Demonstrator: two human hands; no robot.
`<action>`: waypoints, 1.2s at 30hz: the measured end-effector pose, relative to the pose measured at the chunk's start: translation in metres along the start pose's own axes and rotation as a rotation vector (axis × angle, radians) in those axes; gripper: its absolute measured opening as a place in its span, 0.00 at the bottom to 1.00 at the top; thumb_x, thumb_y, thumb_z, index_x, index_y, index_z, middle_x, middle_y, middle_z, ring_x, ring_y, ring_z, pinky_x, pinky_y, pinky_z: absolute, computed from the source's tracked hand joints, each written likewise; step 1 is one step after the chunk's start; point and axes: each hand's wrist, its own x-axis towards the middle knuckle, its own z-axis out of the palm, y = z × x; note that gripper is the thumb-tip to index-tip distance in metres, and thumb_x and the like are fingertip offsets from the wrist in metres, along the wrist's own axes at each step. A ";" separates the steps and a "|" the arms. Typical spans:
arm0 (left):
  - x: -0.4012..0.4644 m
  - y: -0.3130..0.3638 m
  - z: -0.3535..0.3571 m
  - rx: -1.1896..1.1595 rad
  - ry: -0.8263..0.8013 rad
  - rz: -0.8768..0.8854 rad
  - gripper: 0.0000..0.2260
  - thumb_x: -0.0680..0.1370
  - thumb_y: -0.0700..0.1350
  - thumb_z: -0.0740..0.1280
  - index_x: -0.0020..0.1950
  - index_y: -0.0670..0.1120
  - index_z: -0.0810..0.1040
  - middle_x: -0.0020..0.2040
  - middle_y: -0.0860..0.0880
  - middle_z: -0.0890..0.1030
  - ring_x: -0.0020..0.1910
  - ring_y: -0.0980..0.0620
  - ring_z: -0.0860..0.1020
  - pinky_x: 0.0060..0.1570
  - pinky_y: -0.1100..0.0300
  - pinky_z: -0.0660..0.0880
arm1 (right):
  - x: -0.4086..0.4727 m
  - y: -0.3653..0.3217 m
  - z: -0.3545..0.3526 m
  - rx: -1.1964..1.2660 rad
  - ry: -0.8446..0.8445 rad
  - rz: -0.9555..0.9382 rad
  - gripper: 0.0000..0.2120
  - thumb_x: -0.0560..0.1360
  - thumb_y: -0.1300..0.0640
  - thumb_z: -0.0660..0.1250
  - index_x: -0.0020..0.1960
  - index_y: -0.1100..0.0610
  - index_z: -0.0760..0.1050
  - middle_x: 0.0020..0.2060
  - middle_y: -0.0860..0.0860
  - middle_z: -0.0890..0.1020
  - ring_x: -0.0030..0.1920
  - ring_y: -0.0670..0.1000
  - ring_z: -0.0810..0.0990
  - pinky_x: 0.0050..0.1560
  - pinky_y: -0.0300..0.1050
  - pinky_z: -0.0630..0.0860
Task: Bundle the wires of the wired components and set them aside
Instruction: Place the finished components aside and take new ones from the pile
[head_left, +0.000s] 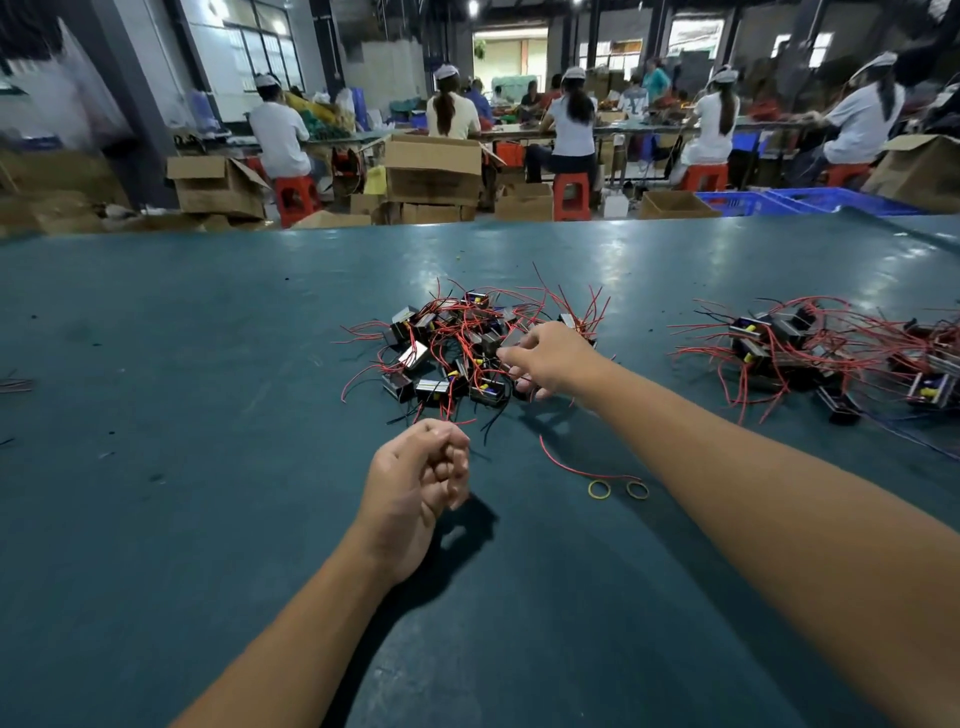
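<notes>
Our right hand (550, 358) reaches, fingers spread, into the pile of wired parts (457, 353); our left hand (421, 483) curls closed, its contents hidden from us.

Bare table (182, 364) left of pile (457, 353)

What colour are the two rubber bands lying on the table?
Yellow: the two rubber bands, clearest in the head view, on the teal table.

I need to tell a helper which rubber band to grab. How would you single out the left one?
On the green table, look just near of the middle pile of wired parts. Two yellow rubber bands lie side by side; the left rubber band is nearer the curled left hand.
</notes>
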 end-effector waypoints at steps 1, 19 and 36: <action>-0.001 -0.001 0.000 0.013 -0.006 -0.004 0.06 0.73 0.45 0.65 0.40 0.44 0.77 0.33 0.48 0.73 0.27 0.54 0.68 0.25 0.63 0.66 | 0.001 0.002 0.002 0.035 -0.002 0.050 0.11 0.79 0.56 0.66 0.40 0.61 0.77 0.36 0.56 0.82 0.34 0.53 0.80 0.28 0.41 0.74; 0.000 0.007 -0.004 -0.298 -0.040 -0.079 0.09 0.77 0.48 0.62 0.41 0.44 0.76 0.33 0.49 0.71 0.28 0.55 0.67 0.26 0.65 0.66 | -0.002 0.023 -0.010 -0.649 -0.004 -0.165 0.15 0.77 0.65 0.59 0.63 0.57 0.71 0.56 0.59 0.80 0.50 0.57 0.75 0.47 0.47 0.72; -0.012 -0.020 0.011 0.755 -0.165 0.321 0.13 0.73 0.59 0.68 0.47 0.50 0.78 0.36 0.49 0.81 0.34 0.50 0.78 0.36 0.56 0.74 | -0.159 0.023 -0.004 0.121 0.174 -0.248 0.16 0.75 0.70 0.59 0.42 0.53 0.79 0.36 0.48 0.85 0.39 0.42 0.85 0.41 0.31 0.77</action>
